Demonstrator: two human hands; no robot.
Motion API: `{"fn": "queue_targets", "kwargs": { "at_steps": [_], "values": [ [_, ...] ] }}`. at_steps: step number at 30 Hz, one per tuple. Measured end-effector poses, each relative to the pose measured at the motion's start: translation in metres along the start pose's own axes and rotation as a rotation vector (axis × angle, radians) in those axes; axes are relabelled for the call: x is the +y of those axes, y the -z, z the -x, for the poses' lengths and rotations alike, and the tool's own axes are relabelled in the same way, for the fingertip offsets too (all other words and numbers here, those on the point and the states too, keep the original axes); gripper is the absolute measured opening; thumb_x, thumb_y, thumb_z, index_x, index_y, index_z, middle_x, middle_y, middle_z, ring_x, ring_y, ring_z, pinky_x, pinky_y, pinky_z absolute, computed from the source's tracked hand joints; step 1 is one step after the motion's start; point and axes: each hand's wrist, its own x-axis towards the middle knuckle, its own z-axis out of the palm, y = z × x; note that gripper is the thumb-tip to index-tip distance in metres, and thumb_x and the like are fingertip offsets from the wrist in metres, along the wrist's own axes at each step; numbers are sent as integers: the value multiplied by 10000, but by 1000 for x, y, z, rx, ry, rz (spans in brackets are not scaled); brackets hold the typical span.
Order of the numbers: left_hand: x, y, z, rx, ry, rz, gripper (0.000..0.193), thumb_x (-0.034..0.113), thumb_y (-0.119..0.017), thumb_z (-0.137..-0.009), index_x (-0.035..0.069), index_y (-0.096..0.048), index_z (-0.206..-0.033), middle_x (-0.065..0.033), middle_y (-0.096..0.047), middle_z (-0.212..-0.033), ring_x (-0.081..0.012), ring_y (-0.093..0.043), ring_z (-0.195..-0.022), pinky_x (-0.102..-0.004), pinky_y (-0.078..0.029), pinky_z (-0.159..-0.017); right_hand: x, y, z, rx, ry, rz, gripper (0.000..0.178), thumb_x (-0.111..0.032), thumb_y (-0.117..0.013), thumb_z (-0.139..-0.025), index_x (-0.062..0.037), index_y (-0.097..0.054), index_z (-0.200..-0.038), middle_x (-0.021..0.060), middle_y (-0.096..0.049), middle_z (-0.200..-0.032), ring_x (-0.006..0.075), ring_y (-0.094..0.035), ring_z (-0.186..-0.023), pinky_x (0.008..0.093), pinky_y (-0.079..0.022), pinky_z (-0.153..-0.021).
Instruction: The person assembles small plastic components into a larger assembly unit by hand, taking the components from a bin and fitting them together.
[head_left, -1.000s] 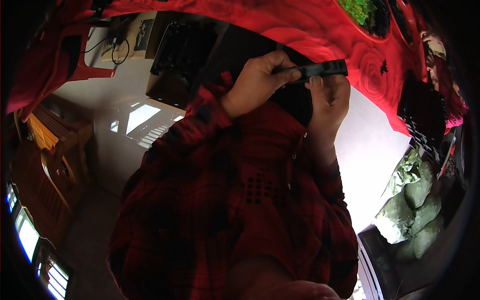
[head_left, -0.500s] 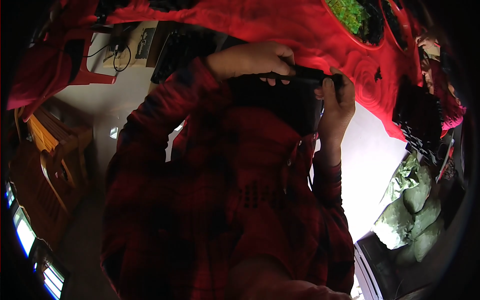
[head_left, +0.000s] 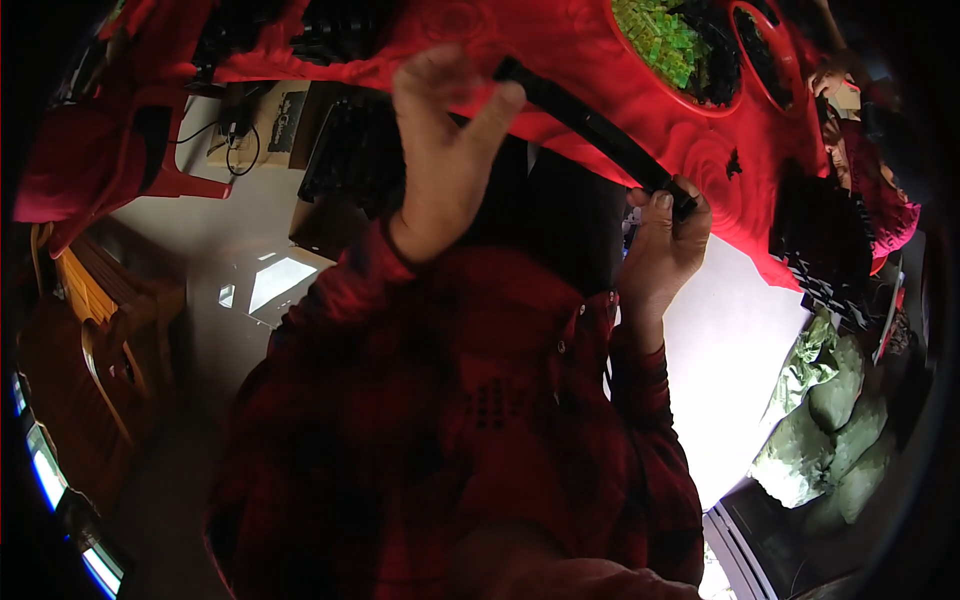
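Note:
A long, narrow black plastic strip (head_left: pixel 592 126) slants across the front of the red-covered table, its far end up to the left. Its lower right end is pinched between the thumb and fingers of my right hand (head_left: pixel 665 240). My left hand (head_left: pixel 440 150) is raised near the strip's far end, with the thumb stretched away from the other fingers. Those fingers are smeared by motion. Whether the left thumb touches the strip's end, I cannot tell; the hand does not grip it.
On the red tablecloth (head_left: pixel 540 35) stand a red-rimmed bowl (head_left: pixel 735 105) of green-yellow and black pieces and a smaller red container (head_left: pixel 797 75). A box of black parts (head_left: pixel 350 150) is below the table's edge. Another person's hands (head_left: pixel 830 85) are at right, above pale sacks (head_left: pixel 800 460).
My left hand has let go of the strip and drawn back leftward, opening. The strip, level between both hands before, now tilts up to the left from my right hand.

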Motion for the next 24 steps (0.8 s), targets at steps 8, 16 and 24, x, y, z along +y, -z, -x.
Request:
{"fn": "queue_targets", "kwargs": {
  "at_steps": [8,16,24],
  "values": [
    [3,-35,26,-323,533,502,350,301,-547,-991,-1,-489,-1160,-86,-616,-1072,-187,-616,-1036,-351,-498,-914,17,-21,26,-61,64,-143,362,65,-653,-886,-7,-449,-1177,111,-625,-1009,140,-644,-867,254,-518,-844],
    [4,-33,33,-313,266,231,303,247,-464,-1042,12,-472,-1233,-46,-598,-934,-98,-579,-822,-237,-481,-723,16,-9,16,-602,681,734,136,-32,-599,-892,-18,-661,-1013,83,-653,-1077,245,-621,-925,374,-342,-968],
    [2,-26,44,-478,103,6,277,171,-556,-988,-14,-549,-1194,-134,-604,-950,-227,-625,-845,-332,-496,-764,-42,-25,-16,-213,322,170,344,-142,-494,-1021,35,-492,-1316,100,-621,-1084,147,-600,-910,271,-443,-842]
  ]
}}
